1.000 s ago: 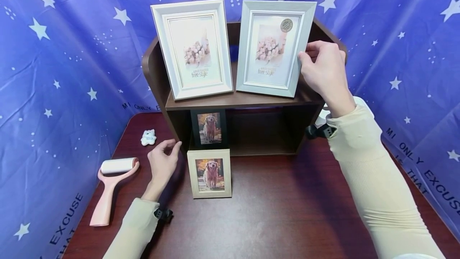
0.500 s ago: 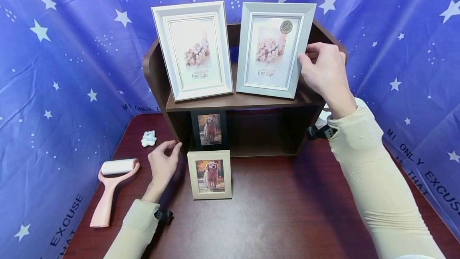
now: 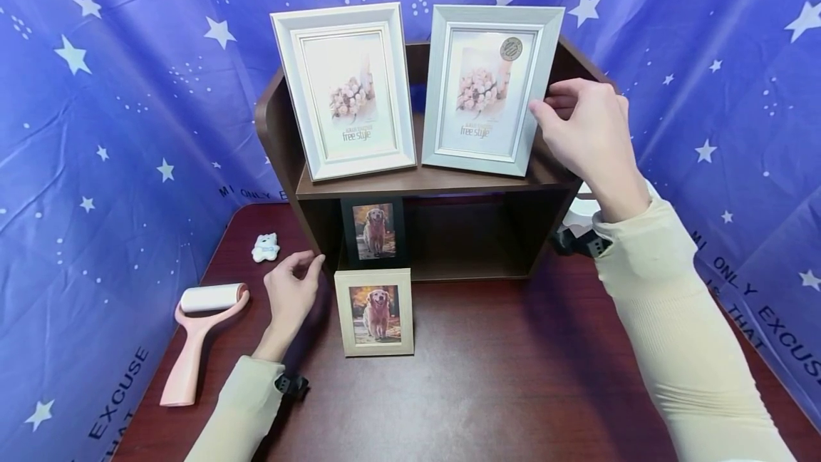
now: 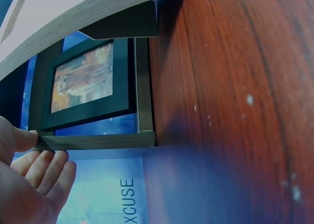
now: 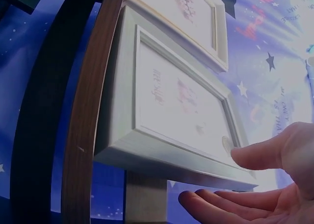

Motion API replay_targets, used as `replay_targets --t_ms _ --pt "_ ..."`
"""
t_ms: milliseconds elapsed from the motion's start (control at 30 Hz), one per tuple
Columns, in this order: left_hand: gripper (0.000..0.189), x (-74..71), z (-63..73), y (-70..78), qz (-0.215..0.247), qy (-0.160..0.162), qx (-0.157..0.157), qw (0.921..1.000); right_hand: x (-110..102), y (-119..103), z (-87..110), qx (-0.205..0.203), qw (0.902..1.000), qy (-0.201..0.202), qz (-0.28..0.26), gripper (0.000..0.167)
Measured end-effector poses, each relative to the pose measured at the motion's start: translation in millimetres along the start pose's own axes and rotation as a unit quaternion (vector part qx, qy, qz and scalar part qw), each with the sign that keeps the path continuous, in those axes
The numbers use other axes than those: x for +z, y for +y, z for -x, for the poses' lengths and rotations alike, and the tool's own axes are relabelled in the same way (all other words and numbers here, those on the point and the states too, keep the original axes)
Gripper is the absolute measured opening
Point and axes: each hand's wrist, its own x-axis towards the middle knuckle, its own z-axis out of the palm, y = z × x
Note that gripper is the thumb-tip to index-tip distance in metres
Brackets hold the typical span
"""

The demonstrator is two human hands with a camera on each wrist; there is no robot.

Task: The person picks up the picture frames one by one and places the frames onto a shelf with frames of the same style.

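Note:
My right hand (image 3: 590, 134) is at the right edge of a grey picture frame (image 3: 431, 91) leaning on the top shelf. Its thumb (image 5: 260, 156) lies over the frame's edge in the right wrist view; the fingers below look apart from the frame. A white picture frame (image 3: 408, 116) leans beside it. My left hand (image 3: 291, 291) pinches the front edge of the left side panel of the dark brown shelf (image 3: 417, 184), its thumb on one side and fingers on the other in the left wrist view. A black frame (image 3: 400, 234) with a dog picture stands inside the lower compartment.
A beige frame (image 3: 380, 350) with a dog picture stands on the dark red table (image 3: 487, 376) before the shelf. To the left are a pink-handled roller (image 3: 189, 355) and a small white bear figure (image 3: 265, 248). A white object (image 3: 580, 212) sits behind my right wrist.
My right hand has drawn slightly right and down, and its grip on the grey frame's edge has loosened. The frames stay in place. My left hand has not moved.

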Motion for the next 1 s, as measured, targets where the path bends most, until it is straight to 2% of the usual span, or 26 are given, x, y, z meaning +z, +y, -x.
replay_targets --t_ms 333,600,833,1000 --pt "0.016 0.0 0.5 -0.8 0.001 0.002 0.002 1.0000 -7 -1 17.5 -0.003 0.9996 0.015 -0.022 0.051" --pt "0.017 0.7 -0.1 -1.9 -0.006 0.005 0.008 0.9999 -12 7 36.7 -0.011 0.9973 0.061 -0.039 0.046" --pt "0.017 1.0 0.4 -3.3 -0.007 0.007 0.009 0.9999 -9 21 53.9 -0.044 0.9921 0.102 -0.059 0.038" --pt "0.018 0.5 0.3 -2.8 -0.007 0.005 0.012 0.9999 -5 34 65.0 -0.067 0.9895 0.113 -0.059 0.032"
